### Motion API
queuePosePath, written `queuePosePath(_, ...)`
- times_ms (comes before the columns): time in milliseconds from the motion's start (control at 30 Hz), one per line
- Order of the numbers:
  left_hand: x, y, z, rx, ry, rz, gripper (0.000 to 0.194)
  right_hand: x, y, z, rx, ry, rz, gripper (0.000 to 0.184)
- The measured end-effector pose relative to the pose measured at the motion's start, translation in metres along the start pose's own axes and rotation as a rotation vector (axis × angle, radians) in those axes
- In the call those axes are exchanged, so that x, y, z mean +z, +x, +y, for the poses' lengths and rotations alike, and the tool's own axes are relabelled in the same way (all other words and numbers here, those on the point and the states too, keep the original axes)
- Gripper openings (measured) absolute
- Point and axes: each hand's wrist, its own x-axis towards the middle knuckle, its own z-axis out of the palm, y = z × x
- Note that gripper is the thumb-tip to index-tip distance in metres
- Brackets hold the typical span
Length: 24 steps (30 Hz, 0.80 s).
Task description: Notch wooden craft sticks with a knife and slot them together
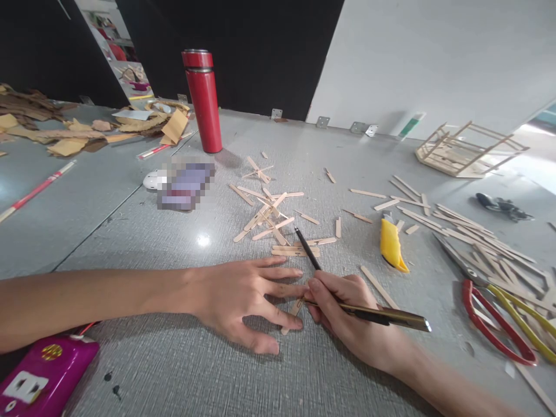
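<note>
My left hand (247,295) lies flat on the grey table (182,370) with fingers spread, pressing down a small wooden stick (296,310) that shows between the fingertips. My right hand (343,313) is closed on a gold-barrelled pen (382,315), its tip meeting that stick by my left fingertips. A black pencil (307,249) lies just behind my right hand, pointing away. A heap of loose wooden sticks (267,214) is spread on the table beyond both hands.
A yellow utility knife (392,246), red-and-yellow scissors (499,307) and more sticks (469,234) lie to the right. A stick frame model (464,150) stands far right. A red flask (204,101), cardboard scraps (65,130) and a magenta socket block (43,376) are on the left.
</note>
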Motion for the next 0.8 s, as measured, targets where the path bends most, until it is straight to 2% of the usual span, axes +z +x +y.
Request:
queuePosePath(367,0.0014,0.0008,-0.0007,0.002,0.026,0.004,0.048,-0.0019,0.0012,-0.0039,-0.054,-0.128,-0.009,0.044)
queuePosePath(600,0.0012,0.0002,0.0008,-0.005,0.011,0.020,0.047,-0.0055,-0.0002,0.0008,-0.048,-0.186,-0.095,0.040)
queuePosePath(800,-0.0022,0.0017,0.0028,-0.013,0.016,-0.031,0.046,0.0014,-0.0014,0.0024,-0.057,-0.127,-0.009,0.040)
